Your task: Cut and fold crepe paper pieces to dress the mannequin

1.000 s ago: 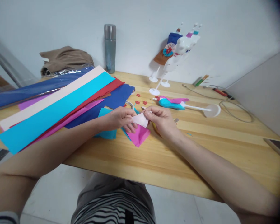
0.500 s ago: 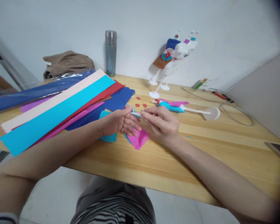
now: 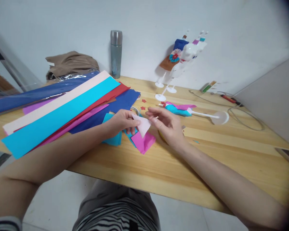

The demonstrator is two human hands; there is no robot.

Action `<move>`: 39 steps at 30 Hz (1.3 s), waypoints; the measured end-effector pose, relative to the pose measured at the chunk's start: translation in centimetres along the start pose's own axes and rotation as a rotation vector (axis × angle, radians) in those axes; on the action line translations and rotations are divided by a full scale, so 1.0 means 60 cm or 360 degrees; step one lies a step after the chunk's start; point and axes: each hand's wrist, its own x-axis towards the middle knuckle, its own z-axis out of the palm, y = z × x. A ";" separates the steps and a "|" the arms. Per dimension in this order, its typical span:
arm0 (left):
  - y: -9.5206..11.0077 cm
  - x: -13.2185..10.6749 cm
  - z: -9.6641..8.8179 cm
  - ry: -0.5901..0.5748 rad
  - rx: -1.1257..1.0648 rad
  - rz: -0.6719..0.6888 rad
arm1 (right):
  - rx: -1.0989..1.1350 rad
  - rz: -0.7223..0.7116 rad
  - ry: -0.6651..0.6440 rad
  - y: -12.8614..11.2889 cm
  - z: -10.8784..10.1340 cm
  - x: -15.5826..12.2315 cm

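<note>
My left hand point(image 3: 121, 123) pinches a small pale pink piece of paper point(image 3: 142, 125) just above the wooden table point(image 3: 207, 160). My right hand point(image 3: 167, 123) hovers beside it on the right, fingers curled and apart, its thumb and forefinger near the paper's top corner but not clearly gripping it. Under the hands lie a magenta paper scrap point(image 3: 144, 142) and a cyan paper scrap point(image 3: 113, 138).
Long coloured paper sheets point(image 3: 60, 109) fan across the left of the table. A steel bottle point(image 3: 116, 54) and brown cloth point(image 3: 71, 62) stand at the back. Dressed white doll stands point(image 3: 180, 61) lean by the wall, one doll point(image 3: 183, 109) lies flat. Cables point(image 3: 243, 110) run at the right.
The pale pink paper has turned from edge-on to flat facing me in my left hand. My right hand has drawn slightly back from it and loosened.
</note>
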 end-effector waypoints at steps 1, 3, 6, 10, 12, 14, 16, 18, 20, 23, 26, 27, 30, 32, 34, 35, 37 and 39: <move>0.003 -0.001 0.002 0.0015 0.0070 0.0002 | 0.0075 0.0102 -0.0023 -0.002 0.005 -0.001; 0.007 -0.004 0.005 0.0042 0.0155 -0.0004 | 0.0206 0.0251 -0.0072 -0.005 0.015 -0.003; 0.008 -0.004 0.008 0.0043 0.0215 -0.0031 | 0.0358 0.0371 -0.0073 -0.006 0.026 -0.006; 0.003 -0.002 0.007 0.0090 0.0358 -0.0089 | 0.0490 0.0474 0.0021 -0.009 0.030 -0.006; 0.002 -0.002 0.004 0.0103 0.0414 -0.0071 | 0.0483 0.0493 0.0016 -0.010 0.026 -0.005; 0.004 -0.003 0.002 0.0042 0.0443 -0.0046 | 0.0450 0.0437 0.0003 -0.013 0.021 -0.004; 0.007 -0.005 0.002 -0.0030 0.0491 -0.0049 | 0.0422 0.0338 -0.0016 -0.016 0.016 -0.001; 0.009 -0.005 0.004 -0.0068 0.0571 -0.0031 | 0.0401 0.0284 -0.0067 -0.017 0.014 0.000; 0.010 -0.004 0.006 -0.0083 0.0634 0.0009 | 0.0386 0.0328 -0.0127 -0.016 0.015 0.000; 0.010 -0.002 0.004 -0.0049 0.0595 0.0003 | 0.0404 0.0466 -0.0106 -0.013 0.019 0.001; 0.014 0.000 -0.003 0.0094 0.0472 -0.0005 | 0.0434 0.0540 0.0005 -0.014 0.018 0.005; 0.016 0.001 -0.006 0.0147 0.0432 0.0003 | 0.0439 0.0557 0.0026 -0.014 0.017 0.008; 0.020 0.002 -0.011 0.0271 0.0344 0.0013 | 0.0438 0.0605 0.0068 -0.013 0.011 0.015; 0.019 0.003 -0.013 0.0334 0.0322 0.0017 | 0.0444 0.0605 0.0105 -0.007 0.009 0.018; 0.017 0.004 -0.015 0.0359 0.0290 0.0040 | 0.0475 0.0598 0.0130 0.000 0.007 0.019; 0.015 0.005 -0.016 0.0357 0.0257 0.0060 | 0.0494 0.0601 0.0131 0.003 0.006 0.020; 0.011 0.007 -0.018 0.0356 0.0156 0.0097 | 0.0527 0.0624 0.0124 0.006 0.006 0.020; 0.007 0.010 -0.021 0.0389 0.0070 0.0118 | 0.0537 0.0642 0.0114 0.004 0.006 0.019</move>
